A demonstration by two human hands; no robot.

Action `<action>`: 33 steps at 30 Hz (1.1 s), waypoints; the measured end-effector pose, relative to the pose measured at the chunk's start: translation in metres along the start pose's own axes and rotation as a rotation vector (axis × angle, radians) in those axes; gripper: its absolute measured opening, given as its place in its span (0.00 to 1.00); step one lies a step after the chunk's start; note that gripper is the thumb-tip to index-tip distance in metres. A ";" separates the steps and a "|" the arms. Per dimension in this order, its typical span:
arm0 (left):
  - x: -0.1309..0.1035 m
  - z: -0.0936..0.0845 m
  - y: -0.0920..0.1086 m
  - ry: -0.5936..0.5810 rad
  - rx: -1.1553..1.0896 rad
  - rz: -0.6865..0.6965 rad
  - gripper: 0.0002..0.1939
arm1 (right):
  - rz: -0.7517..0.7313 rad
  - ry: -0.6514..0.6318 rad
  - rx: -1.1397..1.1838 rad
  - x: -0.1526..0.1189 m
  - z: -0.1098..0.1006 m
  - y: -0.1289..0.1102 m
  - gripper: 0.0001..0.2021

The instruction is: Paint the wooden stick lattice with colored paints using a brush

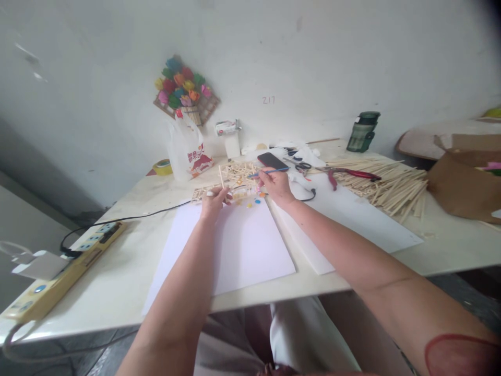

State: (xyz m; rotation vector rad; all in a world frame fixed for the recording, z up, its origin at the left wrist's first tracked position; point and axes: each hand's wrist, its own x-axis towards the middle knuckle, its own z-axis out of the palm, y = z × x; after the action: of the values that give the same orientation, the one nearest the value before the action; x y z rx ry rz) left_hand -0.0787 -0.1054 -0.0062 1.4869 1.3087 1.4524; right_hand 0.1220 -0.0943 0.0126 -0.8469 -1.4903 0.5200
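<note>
My left hand (214, 202) is closed on a thin wooden stick (221, 176), which points upward from the fingertips. My right hand (277, 185) grips a slim blue-handled paintbrush (274, 171), its tip directed left toward the stick. Between and just below the hands lie blobs of colour, among them a blue dab (257, 201) and a yellow one (249, 206). White sheets (250, 250) spread under my left hand and forearm. Behind the hands is a pile of short wooden sticks (238, 171), and a lattice of sticks (199, 194) lies left of my left hand.
A dark phone (272, 161), scissors (303, 166) and red-handled pliers (358, 173) lie behind my right hand. Long sticks (383, 188) cover the right side, near a brown paper bag (462, 177). At left sits a power strip (66, 277); a plastic bag (182, 151) and green bottle (364, 131) stand behind.
</note>
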 end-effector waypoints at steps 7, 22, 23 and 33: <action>0.002 -0.002 -0.004 0.021 -0.050 -0.001 0.18 | -0.013 -0.007 0.000 -0.001 -0.001 0.002 0.23; 0.007 -0.006 -0.011 0.060 -0.153 -0.042 0.19 | 0.046 -0.018 0.077 0.000 -0.004 0.000 0.22; 0.007 -0.006 -0.011 0.092 -0.162 -0.045 0.19 | 0.042 -0.004 0.080 0.000 -0.005 -0.001 0.21; 0.009 -0.011 -0.008 0.316 -0.192 -0.069 0.19 | -0.021 0.036 0.034 -0.002 -0.007 0.005 0.17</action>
State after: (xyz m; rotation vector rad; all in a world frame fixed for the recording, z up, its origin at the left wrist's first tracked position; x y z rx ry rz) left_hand -0.0917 -0.0968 -0.0098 1.1102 1.3429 1.7649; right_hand 0.1296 -0.0941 0.0084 -0.8091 -1.4523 0.5112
